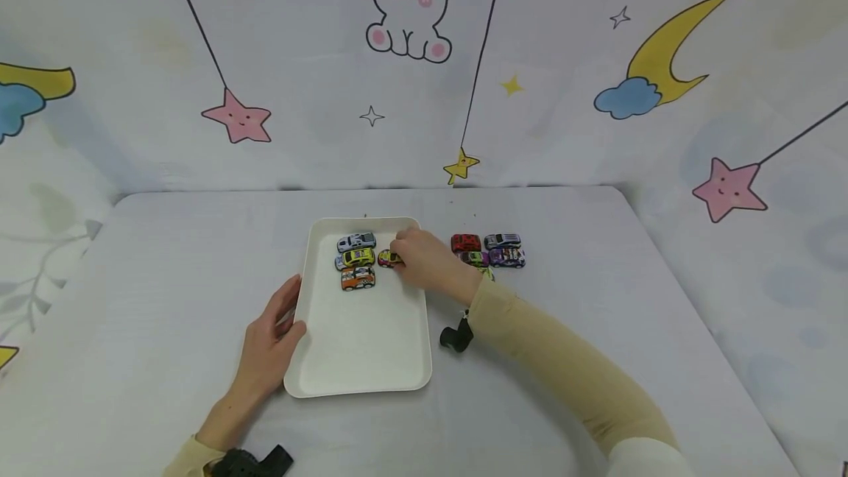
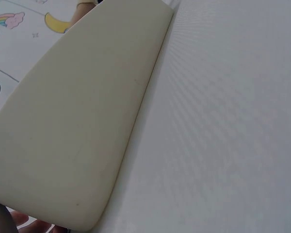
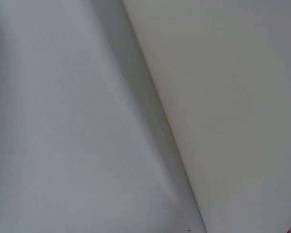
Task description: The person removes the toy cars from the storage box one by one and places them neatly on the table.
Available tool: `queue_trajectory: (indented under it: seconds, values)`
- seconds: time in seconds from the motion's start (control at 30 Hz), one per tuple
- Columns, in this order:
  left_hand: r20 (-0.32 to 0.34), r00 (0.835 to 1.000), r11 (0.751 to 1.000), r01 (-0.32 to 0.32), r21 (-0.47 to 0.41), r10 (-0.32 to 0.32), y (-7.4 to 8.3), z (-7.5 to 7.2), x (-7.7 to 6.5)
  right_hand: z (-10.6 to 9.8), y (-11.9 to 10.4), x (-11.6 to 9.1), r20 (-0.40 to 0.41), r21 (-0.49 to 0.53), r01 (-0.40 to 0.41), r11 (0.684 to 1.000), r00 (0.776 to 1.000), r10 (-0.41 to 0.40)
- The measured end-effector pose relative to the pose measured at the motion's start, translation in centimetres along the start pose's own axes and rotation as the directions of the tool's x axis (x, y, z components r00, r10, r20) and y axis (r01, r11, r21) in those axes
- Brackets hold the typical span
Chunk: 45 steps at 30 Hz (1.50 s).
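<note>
A white tray (image 1: 361,344) lies on the table, and my left hand (image 1: 268,344) grips its left edge, thumb at the rim. Part of that hand's fingers (image 2: 36,225) shows past the tray's wall in the left wrist view. Inside the tray, toward the far end, a silver toy car (image 1: 356,242), a yellow toy car (image 1: 355,258) and an orange toy car (image 1: 358,278) stand in a column. Right of them, my right hand (image 1: 424,260) pinches a red-and-yellow toy car (image 1: 388,258), partly covered by the fingers. The right wrist view shows mostly tray and cloth.
Outside the tray on the right stand several toy cars, among them a red car (image 1: 466,242), a silver-white car (image 1: 502,241), a purple car (image 1: 507,258) and a green-and-purple car (image 1: 474,259). My right forearm partly hides this group. A white cloth (image 1: 165,278) covers the table.
</note>
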State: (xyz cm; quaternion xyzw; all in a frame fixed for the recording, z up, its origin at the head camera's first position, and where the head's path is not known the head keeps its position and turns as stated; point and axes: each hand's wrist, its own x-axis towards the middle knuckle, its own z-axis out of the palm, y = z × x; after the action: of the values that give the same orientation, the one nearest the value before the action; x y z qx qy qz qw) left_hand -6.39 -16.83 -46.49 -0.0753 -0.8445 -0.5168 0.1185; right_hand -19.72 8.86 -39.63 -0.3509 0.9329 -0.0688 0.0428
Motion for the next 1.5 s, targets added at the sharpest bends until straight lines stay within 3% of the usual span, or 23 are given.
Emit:
queue_trajectory:
  seconds: [0.33, 0.77, 0.97, 1.17, 1.5]
  values:
    - [0.006, 1.0, 1.0, 0.005, 0.014, -0.005, -0.1, -0.1, 0.0, -0.2, -0.5, -1.5, -0.091, 0.108, -0.012, 0.994, 0.996, 0.022]
    - [0.005, 1.0, 1.0, -0.005, 0.009, 0.005, 0.0, -0.1, 0.0, -0.6, 0.3, -3.5, -0.212, 0.207, 0.084, 0.975, 0.976, -0.039]
    - [0.003, 1.0, 1.0, -0.023, 0.005, 0.023, 0.2, -0.1, 0.0, -0.8, 0.6, -4.4, -0.275, 0.232, 0.156, 0.96, 0.957, -0.089]
    - [0.0, 1.0, 1.0, -0.009, 0.015, 0.009, 0.0, -0.1, 0.0, -0.7, 0.9, -5.1, -0.357, 0.246, 0.234, 0.941, 0.924, -0.136]
    - [0.004, 1.0, 1.0, -0.002, 0.028, 0.002, -0.2, 0.0, 0.0, 0.0, 1.9, -6.6, -0.439, 0.268, 0.223, 0.937, 0.894, -0.088]
